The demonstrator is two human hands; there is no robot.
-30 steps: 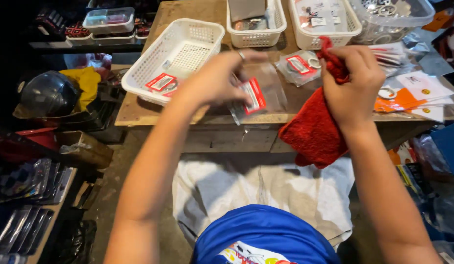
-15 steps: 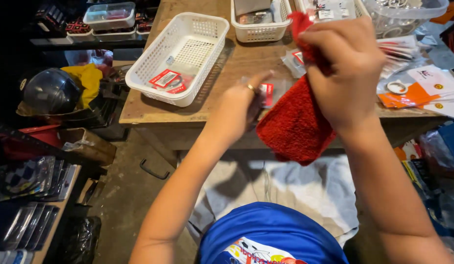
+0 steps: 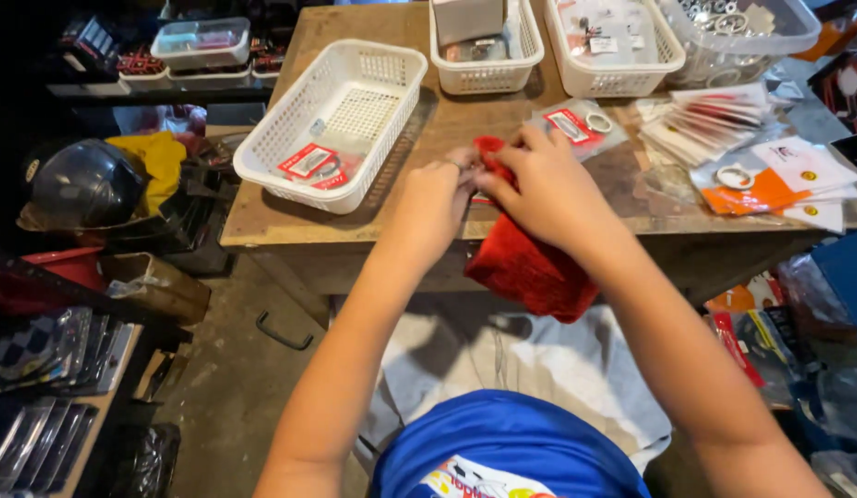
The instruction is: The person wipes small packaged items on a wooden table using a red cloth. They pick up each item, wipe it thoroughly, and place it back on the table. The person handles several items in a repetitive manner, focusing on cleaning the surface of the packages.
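Fuzzy red cloth (image 3: 530,267) is clamped by both hands at the wooden bench (image 3: 355,198) edge; right hand (image 3: 539,189) on top, left hand (image 3: 438,198) pinching beside it; cloth hangs toward the lap.

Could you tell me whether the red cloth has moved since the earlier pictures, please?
Yes. The red cloth has come down from its raised position in the right hand and now lies lower, over the near edge of the wooden table, draping past it.

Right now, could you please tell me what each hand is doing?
Left hand: pinching the red fuzzy cloth.
Right hand: closed on the same cloth.
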